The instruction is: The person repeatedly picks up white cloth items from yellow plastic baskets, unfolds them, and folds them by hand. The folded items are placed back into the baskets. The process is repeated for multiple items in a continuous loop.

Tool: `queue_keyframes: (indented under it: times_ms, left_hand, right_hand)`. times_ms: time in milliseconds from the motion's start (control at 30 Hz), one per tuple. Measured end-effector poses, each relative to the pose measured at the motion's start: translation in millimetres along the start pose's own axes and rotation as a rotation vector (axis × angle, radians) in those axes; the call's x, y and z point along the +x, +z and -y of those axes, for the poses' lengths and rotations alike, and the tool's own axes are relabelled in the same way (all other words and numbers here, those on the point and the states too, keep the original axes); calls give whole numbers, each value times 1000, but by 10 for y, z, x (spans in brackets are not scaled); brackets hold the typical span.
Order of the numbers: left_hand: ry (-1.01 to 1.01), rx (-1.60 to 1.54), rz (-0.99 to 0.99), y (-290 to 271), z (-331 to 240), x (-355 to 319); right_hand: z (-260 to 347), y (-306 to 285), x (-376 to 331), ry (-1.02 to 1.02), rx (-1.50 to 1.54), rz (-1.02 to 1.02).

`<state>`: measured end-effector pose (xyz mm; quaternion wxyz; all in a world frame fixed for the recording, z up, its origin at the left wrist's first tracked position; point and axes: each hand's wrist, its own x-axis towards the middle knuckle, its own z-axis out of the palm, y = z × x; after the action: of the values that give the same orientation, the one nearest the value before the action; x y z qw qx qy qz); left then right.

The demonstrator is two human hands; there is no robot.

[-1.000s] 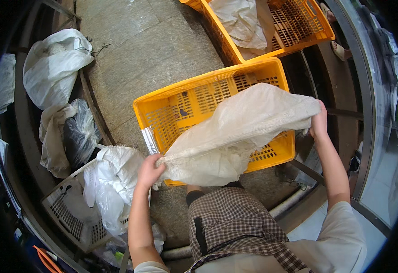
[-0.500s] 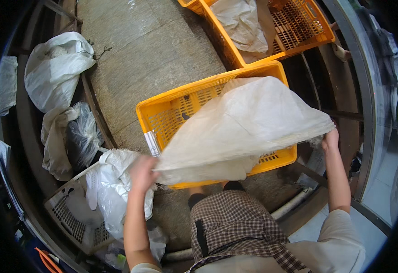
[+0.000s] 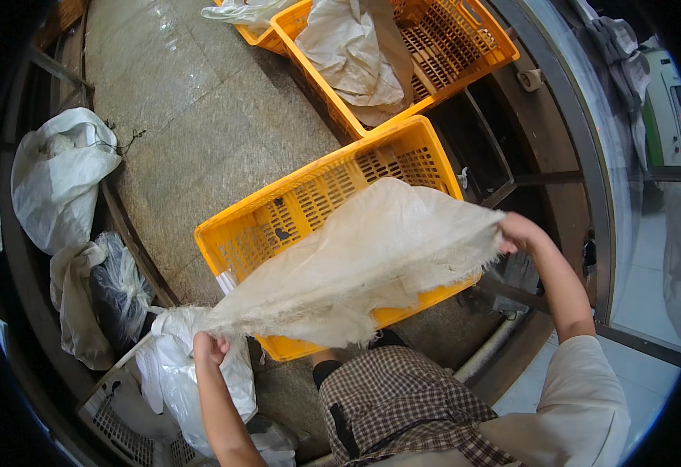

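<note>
Stretched between my two hands is an off-white woven sack with a frayed near edge. My left hand grips its left corner, fingers closed. At the opposite corner my right hand is closed on the cloth. The sack hangs over a yellow-orange plastic crate with slotted sides and floor, covering much of its near and right parts. A few small dark bits lie on the crate's visible floor.
Beyond stands another orange crate with a crumpled beige sack in it. On the left lie a white sack, a beige sack, a clear plastic bag and white bags by a grey basket. A glass partition is at right.
The sack has spread lower and flatter across the crate, uncovering more of the crate's far floor. My left hand has moved down and left. The whole view has shifted.
</note>
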<state>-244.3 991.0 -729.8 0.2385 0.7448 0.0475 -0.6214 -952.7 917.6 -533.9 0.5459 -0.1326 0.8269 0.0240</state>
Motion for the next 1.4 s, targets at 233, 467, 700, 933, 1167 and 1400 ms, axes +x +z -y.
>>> queue_keyframes:
  times_ms: [233,467,700,933,1167,1400]
  left_hand:
    - [677,-700,63,1082,-658,508]
    - [921,-68,-304,1795,-1358,1032]
    - [683,542,-45,1365,-1270,1750]
    - [653,385,86,1009,-580,1533]
    - [350,114,219,567,273,1450]
    - [187,435,48,93,633,982]
  right_hand:
    - [1156,348,689,-888,1086,-139]
    - [2146,715,1274,-959,-119,-603]
    - [2174,633,1481,-735,-722,-682]
    - [2189,343,1686,-318,111,201]
    - [1549,587,2061,-305,280,279]
    - [1068,151,1804,-604,142,-398]
